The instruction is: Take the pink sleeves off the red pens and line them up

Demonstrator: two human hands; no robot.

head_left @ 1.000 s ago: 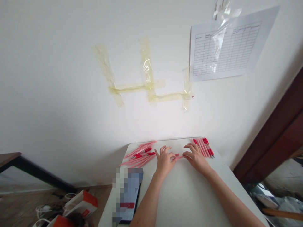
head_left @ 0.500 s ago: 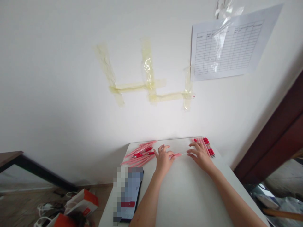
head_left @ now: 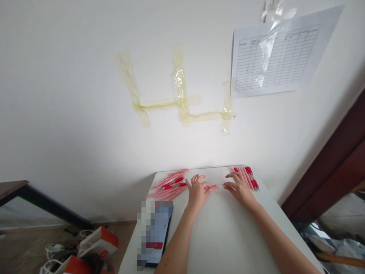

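Note:
My left hand [head_left: 198, 194] pinches a pink pen barrel [head_left: 214, 187] between thumb and fingertips, above the white table. From the barrel's right end a thin white pen refill [head_left: 221, 186] sticks out. Its other end is pinched in my right hand [head_left: 240, 190], whose fingertips partly hide it. Left of my left hand lies a loose pile of pink pen barrels [head_left: 168, 193] mixed with several red pen parts [head_left: 167, 187]. Just beyond my right hand, pink pens with red grips [head_left: 247, 176] lie side by side near the table's far right corner.
A phone [head_left: 159, 232] lies at the left of the white table [head_left: 222, 236], close to my left forearm. The wall with yellowish tape [head_left: 179, 87] and a printed sheet [head_left: 273, 61] rises behind. Orange and white boxes [head_left: 99, 241] and cables sit on the floor.
My right hand has shifted slightly left toward my left hand. Less of the white refill shows between the barrel and my right fingertips. My left hand stays in place.

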